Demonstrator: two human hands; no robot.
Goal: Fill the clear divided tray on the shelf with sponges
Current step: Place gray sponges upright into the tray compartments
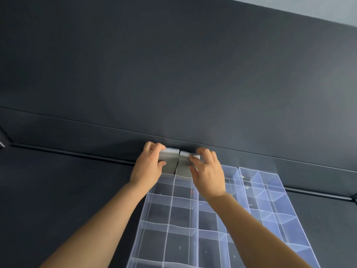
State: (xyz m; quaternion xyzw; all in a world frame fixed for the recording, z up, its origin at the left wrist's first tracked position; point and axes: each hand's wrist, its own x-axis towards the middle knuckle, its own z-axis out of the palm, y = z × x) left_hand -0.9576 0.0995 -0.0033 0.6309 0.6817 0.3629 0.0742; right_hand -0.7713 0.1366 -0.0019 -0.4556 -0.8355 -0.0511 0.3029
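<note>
**Two grey sponges, one in each hand, at the tray's far row**

I am gripping a grey sponge in my left hand, fingers curling over its top edge and thumb pressing on the face nearest me. My right hand is pinching a second grey sponge the same way, fingertips on its top and thumb on the near face. The two sponges are standing upright side by side between my hands, with a thin dark gap between them. Their lower edges are sitting in the farthest compartments of the clear divided tray, which is lying beneath my wrists and forearms on the dark shelf. The compartments nearer me than my hands are showing only the shelf through them. More clear compartments are running on beyond my right hand; whether they belong to the same tray I cannot tell. A dark back panel is rising just behind my fingertips.
</note>
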